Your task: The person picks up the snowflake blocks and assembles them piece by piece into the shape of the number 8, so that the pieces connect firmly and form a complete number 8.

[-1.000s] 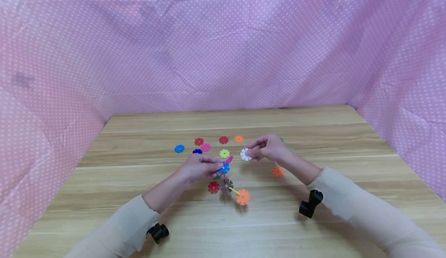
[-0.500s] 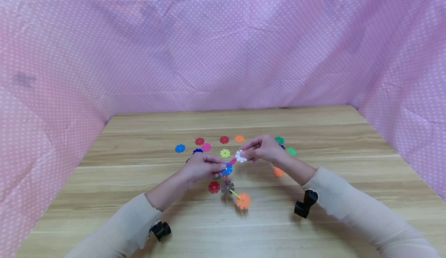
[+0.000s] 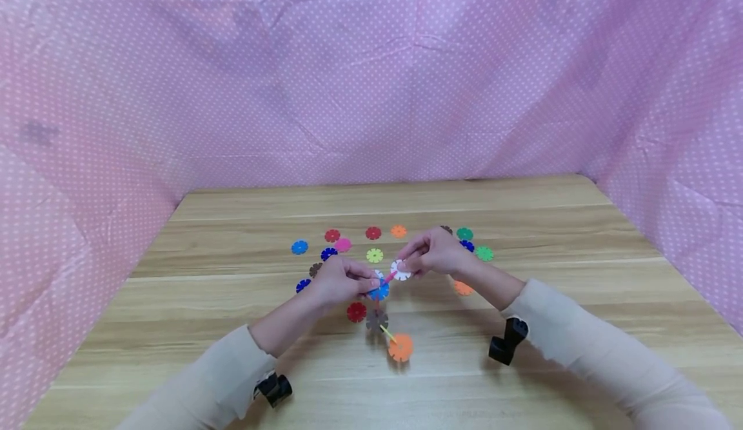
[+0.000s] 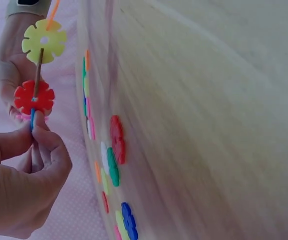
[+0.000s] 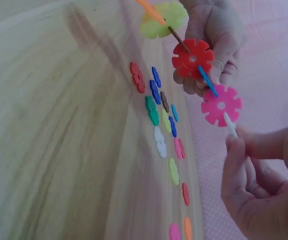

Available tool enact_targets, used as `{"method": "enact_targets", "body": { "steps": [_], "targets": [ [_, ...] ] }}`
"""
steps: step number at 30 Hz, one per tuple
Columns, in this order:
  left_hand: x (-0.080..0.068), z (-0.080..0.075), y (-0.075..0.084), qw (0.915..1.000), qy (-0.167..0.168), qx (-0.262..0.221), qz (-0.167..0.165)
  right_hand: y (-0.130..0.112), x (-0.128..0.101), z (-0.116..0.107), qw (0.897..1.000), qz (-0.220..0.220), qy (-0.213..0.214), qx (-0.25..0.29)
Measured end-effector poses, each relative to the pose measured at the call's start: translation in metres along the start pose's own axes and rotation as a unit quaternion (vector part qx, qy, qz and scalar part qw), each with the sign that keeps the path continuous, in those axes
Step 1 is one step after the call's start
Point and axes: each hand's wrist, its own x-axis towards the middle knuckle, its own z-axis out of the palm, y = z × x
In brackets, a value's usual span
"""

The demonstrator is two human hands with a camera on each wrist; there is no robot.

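My left hand (image 3: pixel 367 283) pinches the blue disc (image 3: pixel 379 291) of a chain of slotted snowflake discs, held above the table. Below it the chain hangs through a grey-brown disc (image 3: pixel 376 319) to an orange disc (image 3: pixel 400 347). In the left wrist view a red disc (image 4: pixel 34 97) and a yellow-green disc (image 4: pixel 44 41) follow the blue one. My right hand (image 3: pixel 406 266) pinches a white disc (image 3: pixel 400 269) that meets the pink disc (image 5: pixel 221 105) at the chain's upper end. The right fingers (image 5: pixel 256 175) hold the white disc (image 5: pixel 230 125) edge-on.
Several loose discs lie on the wooden table (image 3: pixel 522 211): blue (image 3: pixel 299 247), red (image 3: pixel 332 235), yellow-green (image 3: pixel 374 255), green (image 3: pixel 484 253), orange (image 3: pixel 462 287), and a red one (image 3: pixel 356 312) under the chain. Pink dotted cloth (image 3: pixel 371 95) walls three sides.
My right hand has carried the white disc left and down to the pink disc. The left hand shifted slightly right, and the chain's orange end hangs lower.
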Motion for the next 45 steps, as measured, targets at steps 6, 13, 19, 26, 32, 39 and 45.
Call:
{"method": "enact_targets", "body": {
  "steps": [6,13,19,26,32,39,45],
  "targets": [
    [0.0,-0.003,0.002,0.9998,0.019,0.008,-0.005,-0.005,0.0,0.001,1.0,0.025,0.014,0.007],
    [0.005,-0.007,0.003,0.9978,0.054,-0.037,0.004,0.0,0.002,0.008,0.989,0.026,0.068,0.128],
    [0.006,-0.008,0.001,0.9958,0.051,-0.076,0.009,0.001,0.002,0.006,0.983,0.027,0.052,0.175],
    [-0.002,-0.002,-0.003,0.9886,0.028,-0.147,-0.02,0.0,0.005,0.004,0.982,0.034,0.015,0.186],
    [-0.006,0.008,-0.012,0.9862,0.013,-0.159,-0.042,0.014,0.01,0.006,0.977,0.065,-0.021,0.204],
    [-0.015,0.017,-0.022,0.9898,-0.017,-0.134,-0.043,0.029,0.014,0.013,0.969,0.103,-0.041,0.219],
    [-0.018,0.016,-0.023,0.9954,-0.021,-0.089,-0.029,0.029,0.016,0.015,0.967,0.11,-0.047,0.225]
  ]
}}
